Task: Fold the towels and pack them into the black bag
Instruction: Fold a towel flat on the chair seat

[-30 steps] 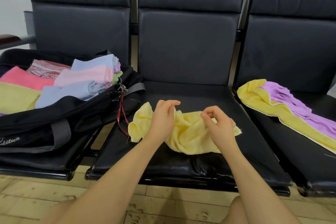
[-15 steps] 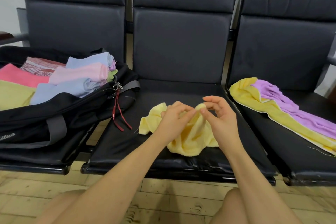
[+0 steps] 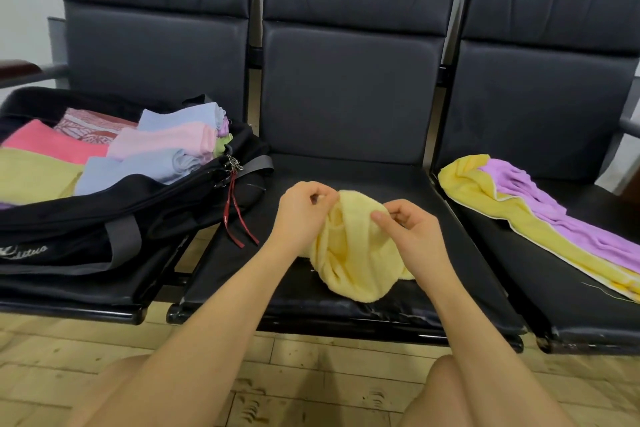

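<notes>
A small pale yellow towel (image 3: pixel 353 253) hangs bunched over the middle seat (image 3: pixel 346 177), its lower part resting on the cushion. My left hand (image 3: pixel 304 215) pinches its upper left edge, and my right hand (image 3: pixel 412 236) pinches the upper right edge. The open black bag (image 3: pixel 114 229) lies on the left seat, holding several folded towels in pink, blue, yellow and a red pattern. A yellow towel (image 3: pixel 512 218) and a purple towel (image 3: pixel 571 215) lie unfolded on the right seat.
Three black padded chairs stand in a row with tall backrests. A red zipper strap (image 3: pixel 233 215) dangles from the bag over the gap between seats. Wooden floor (image 3: pixel 311 392) lies below, with my knees at the bottom of the view.
The towel lay spread wider on the seat with my hands apart; both hands have come together and lifted its top edge, so it now hangs bunched between them.
</notes>
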